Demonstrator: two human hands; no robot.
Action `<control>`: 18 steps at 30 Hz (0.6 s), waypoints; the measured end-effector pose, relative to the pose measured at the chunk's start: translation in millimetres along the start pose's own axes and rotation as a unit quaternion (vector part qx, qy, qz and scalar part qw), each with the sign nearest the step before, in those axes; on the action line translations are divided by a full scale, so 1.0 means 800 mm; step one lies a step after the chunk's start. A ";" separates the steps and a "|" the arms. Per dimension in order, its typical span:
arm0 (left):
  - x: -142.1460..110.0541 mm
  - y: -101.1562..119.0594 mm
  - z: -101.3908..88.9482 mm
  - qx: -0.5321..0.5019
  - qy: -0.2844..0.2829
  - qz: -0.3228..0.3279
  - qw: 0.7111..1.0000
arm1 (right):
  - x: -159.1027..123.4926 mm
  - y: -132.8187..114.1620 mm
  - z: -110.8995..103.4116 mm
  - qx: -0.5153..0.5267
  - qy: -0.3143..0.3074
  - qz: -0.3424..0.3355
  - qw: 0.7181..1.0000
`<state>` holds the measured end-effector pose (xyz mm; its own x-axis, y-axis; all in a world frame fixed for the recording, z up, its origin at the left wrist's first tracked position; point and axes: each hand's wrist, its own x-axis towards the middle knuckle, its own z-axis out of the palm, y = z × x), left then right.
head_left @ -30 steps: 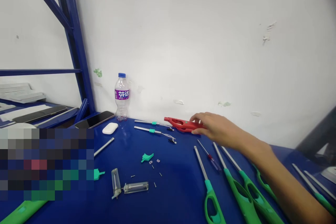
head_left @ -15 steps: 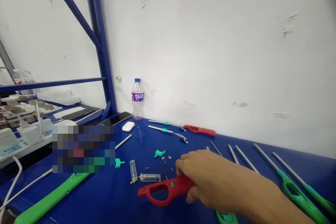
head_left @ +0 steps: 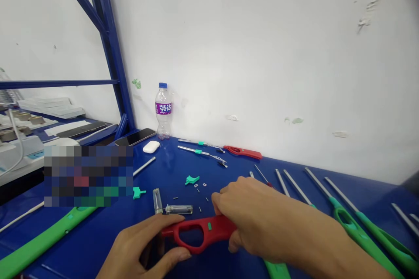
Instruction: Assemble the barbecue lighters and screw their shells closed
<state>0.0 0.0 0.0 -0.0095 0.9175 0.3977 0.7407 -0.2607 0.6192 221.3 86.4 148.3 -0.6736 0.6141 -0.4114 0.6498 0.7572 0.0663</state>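
My right hand [head_left: 258,213] grips the red shell [head_left: 214,234] by its handle [head_left: 226,229], probably light, stiff plastic; whether my left hand [head_left: 140,244] grips, I can't tell.

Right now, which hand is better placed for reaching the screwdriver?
Probably the right hand: the screwdriver lies just beyond it. The left hand is farther away, though both hold one red casing.

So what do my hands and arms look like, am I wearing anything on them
Your left hand and right hand are ungloved, with no rings showing. Your right forearm is bare, with no sleeve, watch or bracelet in view. Your left forearm is out of frame.
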 end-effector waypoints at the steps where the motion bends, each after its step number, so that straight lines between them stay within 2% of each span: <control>1: 0.003 -0.001 -0.002 -0.028 -0.036 -0.040 0.998 | 0.000 -0.001 0.000 0.000 -0.005 0.001 1.000; 4: 0.013 0.003 -0.009 -0.149 -0.121 -0.163 0.968 | 0.002 -0.003 -0.003 0.005 -0.029 0.003 1.000; 6: 0.019 0.007 -0.011 -0.229 -0.158 -0.205 0.938 | 0.003 -0.005 -0.005 0.006 -0.039 0.006 0.999; 8: 0.022 0.009 -0.010 -0.281 -0.176 -0.219 0.918 | 0.005 -0.007 -0.006 0.006 -0.041 0.013 0.999; 10: 0.023 0.008 -0.007 -0.301 -0.173 -0.228 0.910 | 0.007 -0.008 -0.005 0.008 -0.043 0.017 0.999; 15: 0.022 0.001 -0.002 -0.308 -0.174 -0.230 0.907 | 0.005 0.002 0.001 0.027 -0.038 0.022 0.999; 18: 0.019 0.007 -0.003 -0.286 -0.182 -0.229 0.912 | 0.002 0.018 0.003 0.043 -0.005 0.040 0.998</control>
<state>2.0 12.0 11.4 0.0722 0.9814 -0.1779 0.2418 0.1558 0.9577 230.7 97.9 146.6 -0.6153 0.6691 -0.4167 0.7295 0.6837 0.0207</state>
